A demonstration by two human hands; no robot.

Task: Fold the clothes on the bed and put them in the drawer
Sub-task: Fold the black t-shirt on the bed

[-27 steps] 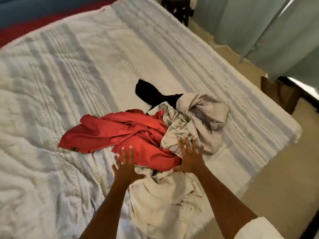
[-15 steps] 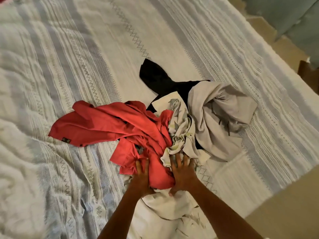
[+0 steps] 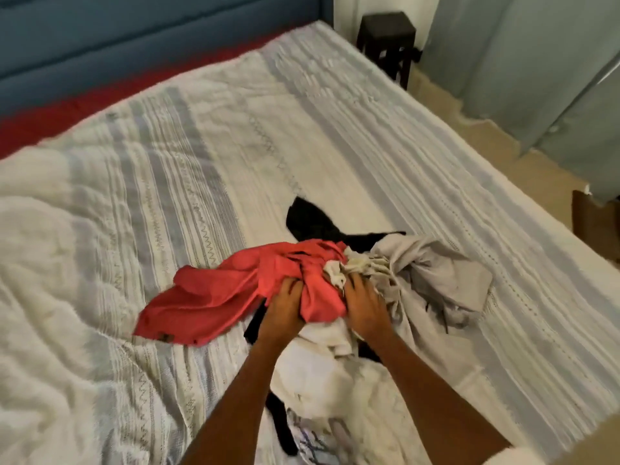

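Step in hand: picking the first piece out of the unfolded heap on the bed [image 3: 235, 135]. Left hand [image 3: 281, 313] and right hand [image 3: 367, 305] both have fingers clamped on the red garment [image 3: 218, 293], which trails left of the fingers; grey clothes [image 3: 436, 273] lie just right. Next: lift it free and spread it flat. Half a second ago both hands lay flat on the heap; now they grip.
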